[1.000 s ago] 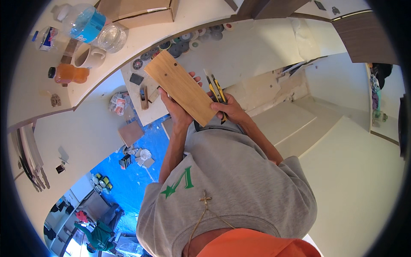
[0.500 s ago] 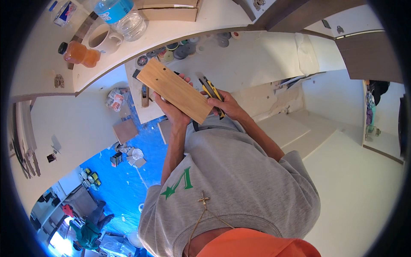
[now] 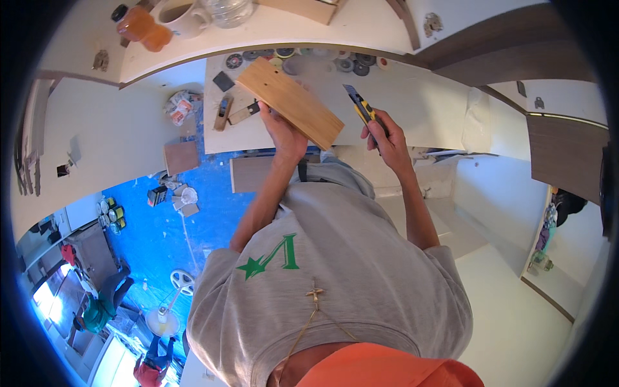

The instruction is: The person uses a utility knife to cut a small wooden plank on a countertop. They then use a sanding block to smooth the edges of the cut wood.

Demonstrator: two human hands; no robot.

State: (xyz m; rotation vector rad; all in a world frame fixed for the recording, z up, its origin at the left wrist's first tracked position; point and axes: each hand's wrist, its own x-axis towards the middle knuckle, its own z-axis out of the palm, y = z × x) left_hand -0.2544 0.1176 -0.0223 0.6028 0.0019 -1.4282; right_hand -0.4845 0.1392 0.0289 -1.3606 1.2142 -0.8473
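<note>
My left hand [image 3: 283, 130] grips the back and underside of a light wooden board [image 3: 290, 103] with small dark holes, held slanting over a white worktop [image 3: 425, 103]. To its right, my right hand [image 3: 387, 137] is closed around a yellow-and-black utility knife [image 3: 360, 105], blade pointing up and left, apart from the board. On the worktop left of the board lie a hand plane [image 3: 223, 113], a metal-and-dark tool [image 3: 242, 113] and a dark square pad [image 3: 223, 80]. Several round discs [image 3: 362, 64] line the far edge.
An overhead shelf [image 3: 271, 29] holds bottles, a mug [image 3: 177, 16] and a box. A brown cabinet panel [image 3: 567, 155] is at right. Below left, blue sheeting [image 3: 206, 226] carries scattered items and a loose board [image 3: 180, 157]; two other people [image 3: 97, 313] are at lower left.
Both hands have moved up in view. The board has risen, and my right hand with the knife has left the board's end and moved rightward. The view has shifted too.
</note>
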